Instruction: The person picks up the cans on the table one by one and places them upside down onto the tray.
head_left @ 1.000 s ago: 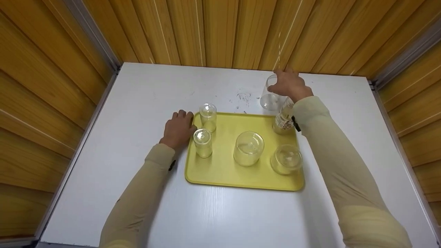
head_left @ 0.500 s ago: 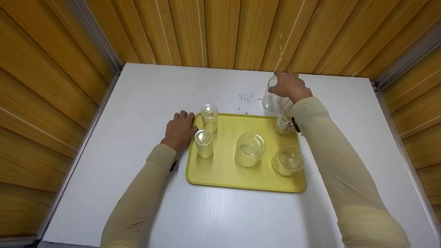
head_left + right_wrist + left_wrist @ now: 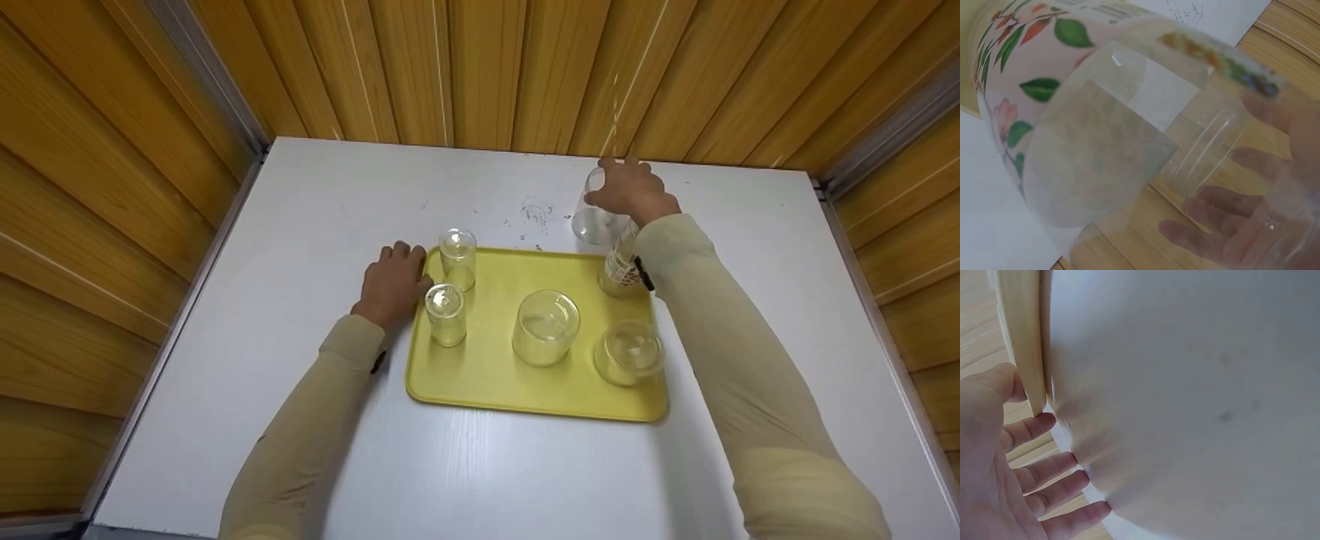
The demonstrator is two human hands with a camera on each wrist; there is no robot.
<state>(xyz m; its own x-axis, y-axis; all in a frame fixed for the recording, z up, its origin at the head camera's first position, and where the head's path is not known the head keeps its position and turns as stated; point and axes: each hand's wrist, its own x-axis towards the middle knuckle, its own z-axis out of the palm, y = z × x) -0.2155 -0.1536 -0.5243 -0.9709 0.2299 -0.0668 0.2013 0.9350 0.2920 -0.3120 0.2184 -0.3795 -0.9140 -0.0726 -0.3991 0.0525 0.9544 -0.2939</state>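
Note:
In the head view, my left hand (image 3: 391,283) rests at the left rim of a yellow tray (image 3: 495,394). In the left wrist view its fingers (image 3: 1053,469) are spread fairly straight, fingertips against the white surface, with the thumb beside the tray's edge. Beyond the tray's far right corner, my right hand (image 3: 631,187) holds a clear glass (image 3: 592,223) near its top, thumb on the near side. Under my right wrist stands a glass bottle (image 3: 621,268) on the tray, its label printed with flowers. In the right wrist view that bottle (image 3: 1033,90) covers part of the fingers.
Two narrow clear glasses, the far one (image 3: 458,259) and the near one (image 3: 447,319), stand at the tray's left. A wide glass (image 3: 546,337) is mid-tray, another (image 3: 628,356) at the right. Wood-patterned panels (image 3: 480,75) enclose the white table (image 3: 300,217).
Both hands keep nearly the same place. The tray and glasses appear slightly lower and further right in the picture, along with the table, as the head view shifts a little.

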